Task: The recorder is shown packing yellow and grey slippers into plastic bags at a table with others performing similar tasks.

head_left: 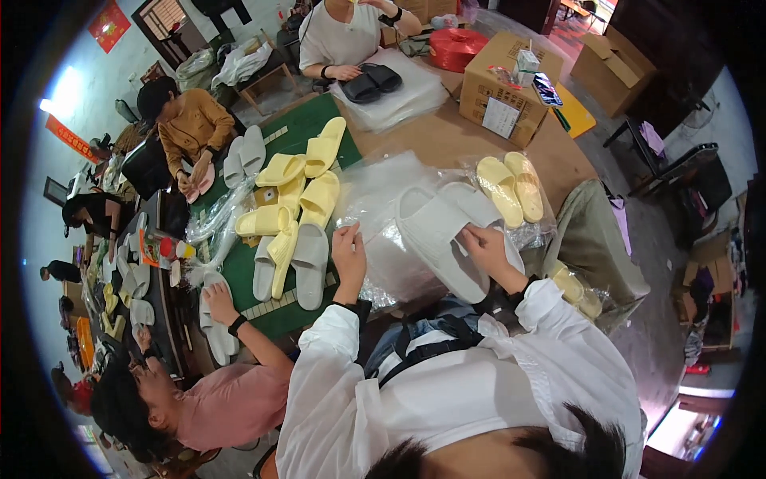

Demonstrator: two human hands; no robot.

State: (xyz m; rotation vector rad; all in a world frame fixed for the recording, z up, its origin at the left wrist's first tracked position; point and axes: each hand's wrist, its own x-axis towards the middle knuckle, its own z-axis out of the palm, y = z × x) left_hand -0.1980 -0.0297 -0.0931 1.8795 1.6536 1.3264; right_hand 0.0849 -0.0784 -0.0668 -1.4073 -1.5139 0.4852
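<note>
A pair of light grey slide slippers (435, 227) is in my right hand (488, 254). The fingers close around the strap edge of the nearer slipper, and the other slipper lies partly behind it. My left hand (349, 254) has its fingers bent in a pinch at the left edge of a clear plastic bag (383, 259) on the table. Beneath the slippers, more clear plastic (383, 184) spreads over the tabletop. Yellow slippers (319, 195) and grey slippers (309, 263) are piled just left of my left hand.
Bagged yellow slippers (511, 188) lie at the table's right edge. A cardboard box (507, 88) and red ribbon roll (457, 49) stand farther back. One co-worker in pink (231, 399) sits close on my left, touching grey slippers (217, 323); others sit across the table and farther left.
</note>
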